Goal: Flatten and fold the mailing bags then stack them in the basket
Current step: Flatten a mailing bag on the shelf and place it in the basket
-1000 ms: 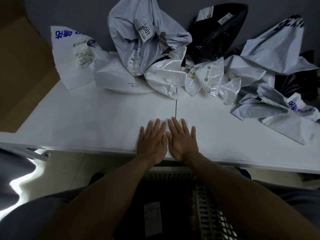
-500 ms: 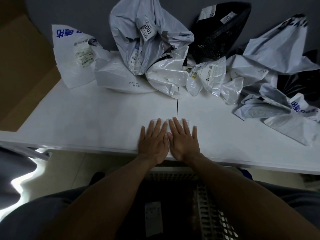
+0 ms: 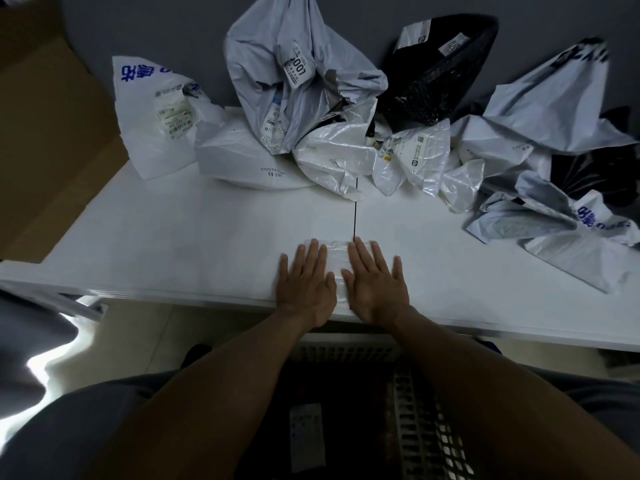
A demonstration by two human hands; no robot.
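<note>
- Left grip (image 3: 306, 282) and right grip (image 3: 375, 282) laid flat, side by side, palms down, fingers straight; clamped on nothing, only pressing.
- Beneath both, a small pale folded mailing bag (image 3: 337, 268), at the middle of the near edge of the desk (image 3: 173, 237), visible between the thumbs and just past the fingertips.
- A thin dark seam (image 3: 355, 209) from the fingertips toward the far edge.
- Along the far edge and into the far right corner, a heap of crumpled bags (image 3: 287, 81): grey, white and black, none flattened.
- Below the near edge, a slatted basket (image 3: 426, 427), dark inside; a pale label there, too dim to tell on what.
- As a judgement: early in the task. One bag folded and in a last pressing, probably next into the basket; nearly the whole heap left to flatten, fold and stack.
</note>
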